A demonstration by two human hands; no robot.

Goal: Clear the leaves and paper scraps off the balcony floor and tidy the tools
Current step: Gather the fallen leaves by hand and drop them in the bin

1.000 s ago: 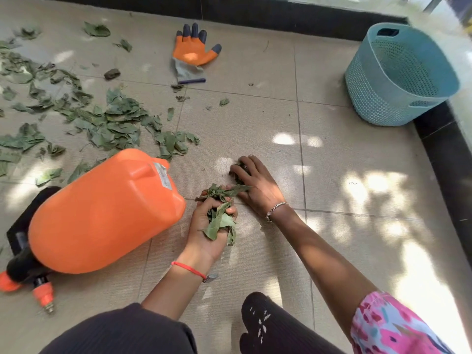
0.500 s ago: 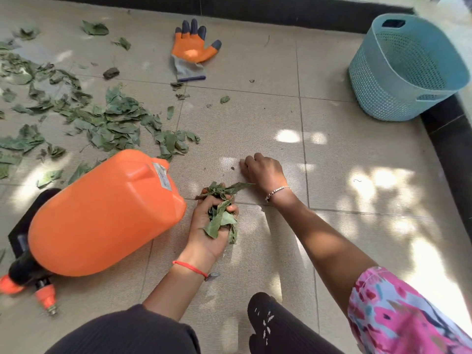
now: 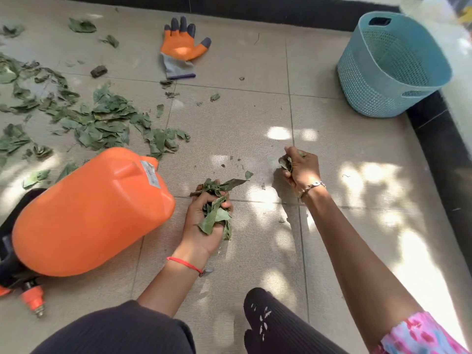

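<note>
We see a bunch of leaves [image 3: 215, 217] clamped in the left hand [image 3: 198, 229], whose fingers are curled tight round it, with leaf tips poking out above and below the fist. That hand sits low over the tiled floor [image 3: 255, 118], near the orange sprayer tank [image 3: 89, 210] that lies on its side. The right hand [image 3: 304, 172] is further forward and apart from the left. Its fingers are curled in too, gripping a few small leaves [image 3: 285, 163] (only a bit peeks out of the fist). Leaf crumbs [image 3: 249, 174] dot the tiles between the hands. The loose leaves [image 3: 102, 123] spread across the floor beyond the tank, to the left. An orange glove [image 3: 181, 47] lies flat further off, and the blue basket [image 3: 378, 80] stands in the far right corner.
</note>
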